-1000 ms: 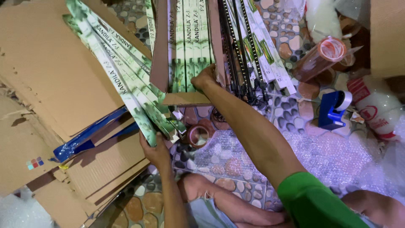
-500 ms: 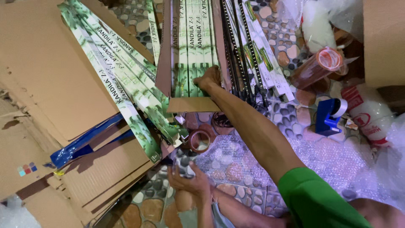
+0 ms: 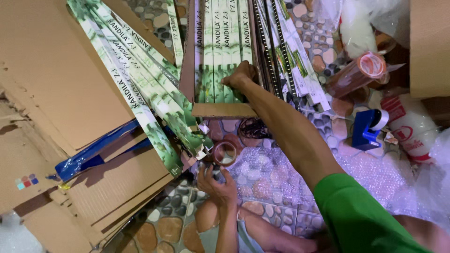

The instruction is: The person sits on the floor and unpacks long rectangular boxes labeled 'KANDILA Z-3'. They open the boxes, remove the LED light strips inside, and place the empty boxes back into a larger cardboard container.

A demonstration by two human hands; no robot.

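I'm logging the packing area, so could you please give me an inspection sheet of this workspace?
Surface: pebble-pattern floor, partly under bubble wrap.
Job's things: long green slim boxes lying in an open cardboard carton.
Clutter: fanned green boxes, flat cardboard sheets, blue tape dispenser, brown tape roll.
Hands: right hand rests on the boxed pieces; left hand by a clear tape roll.
Cables: nothing seen.
Surroundings: plastic bags.

Bright, even light from above leaves soft shadows under the cardboard sheets (image 3: 70,84). Glare shines on the plastic wrap (image 3: 370,23) at top right, and the edges bend and blur slightly
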